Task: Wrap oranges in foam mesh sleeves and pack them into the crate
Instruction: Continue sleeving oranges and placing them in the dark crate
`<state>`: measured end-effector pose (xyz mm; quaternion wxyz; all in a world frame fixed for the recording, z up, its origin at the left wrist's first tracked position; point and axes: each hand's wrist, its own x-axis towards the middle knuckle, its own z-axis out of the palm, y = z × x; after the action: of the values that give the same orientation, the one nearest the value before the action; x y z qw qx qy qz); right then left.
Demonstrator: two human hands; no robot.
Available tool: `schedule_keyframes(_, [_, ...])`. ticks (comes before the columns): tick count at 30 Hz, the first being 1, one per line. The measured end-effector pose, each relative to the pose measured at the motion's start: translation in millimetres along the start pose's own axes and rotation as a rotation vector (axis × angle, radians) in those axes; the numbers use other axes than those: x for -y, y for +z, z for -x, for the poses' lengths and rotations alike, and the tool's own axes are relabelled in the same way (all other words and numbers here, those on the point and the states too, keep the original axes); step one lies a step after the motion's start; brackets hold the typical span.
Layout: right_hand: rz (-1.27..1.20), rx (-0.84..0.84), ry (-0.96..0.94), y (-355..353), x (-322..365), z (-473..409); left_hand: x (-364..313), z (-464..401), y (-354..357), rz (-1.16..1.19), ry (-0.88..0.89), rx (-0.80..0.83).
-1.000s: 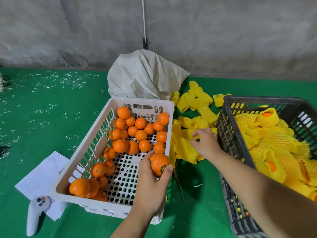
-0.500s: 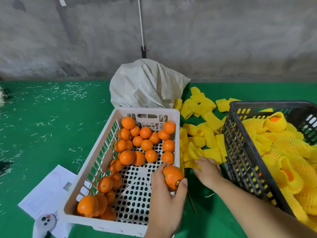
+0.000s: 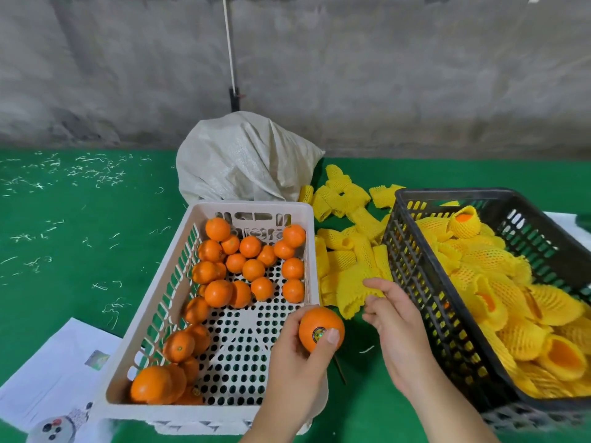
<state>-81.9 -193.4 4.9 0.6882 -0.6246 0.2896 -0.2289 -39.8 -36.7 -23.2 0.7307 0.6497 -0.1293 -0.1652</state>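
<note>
My left hand (image 3: 295, 362) grips an orange with a sticker (image 3: 320, 328) just over the white crate's near right corner. My right hand (image 3: 391, 318) pinches a yellow foam mesh sleeve (image 3: 353, 290) lifted from the pile of sleeves (image 3: 345, 247) between the two crates. The white crate (image 3: 153, 302) holds several bare oranges (image 3: 252, 266). The black crate (image 3: 412, 251) at the right is filled with several oranges wrapped in yellow sleeves (image 3: 499, 282).
A white woven sack (image 3: 246, 158) lies behind the white crate. Paper sheets (image 3: 54, 369) and a white controller (image 3: 56, 428) sit at the near left on the green table. A grey wall with a thin pole (image 3: 230, 52) is behind.
My left hand has carried the orange out over the crate's right corner. My right hand has picked one sleeve up from the pile. The view has tilted upward.
</note>
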Motion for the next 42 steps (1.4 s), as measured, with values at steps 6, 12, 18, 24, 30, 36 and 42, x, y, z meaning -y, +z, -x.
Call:
schedule_keyframes(6, [0.109,-0.032,-0.05,14.6,2.7,28.7,-5.0,11.6,-20.3,-0.007,0.083,0.229])
schedule_keyframes(12, [0.099,0.009,0.039,15.3,1.7,36.3,-16.3,14.1,-19.9,0.004,-0.012,0.402])
schedule_keyframes(18, [0.258,0.007,-0.087,8.6,1.1,31.1,-13.4,12.3,-14.3,0.035,-0.1,0.374])
schedule_keyframes(24, [0.475,-0.043,-0.241,0.8,4.2,31.4,-4.9,7.0,-13.1,0.008,-0.037,0.259])
schedule_keyframes(30, [0.545,0.107,-0.338,6.4,13.5,49.1,-9.0,7.1,-11.6,-0.074,0.007,0.133])
schedule_keyframes(36, [0.46,0.113,-0.377,31.3,18.5,58.1,-4.9,2.3,-17.1,0.111,-0.079,0.257])
schedule_keyframes(42, [0.634,0.087,-0.51,9.3,11.2,55.1,-6.9,0.3,-7.8,0.091,-0.029,0.143])
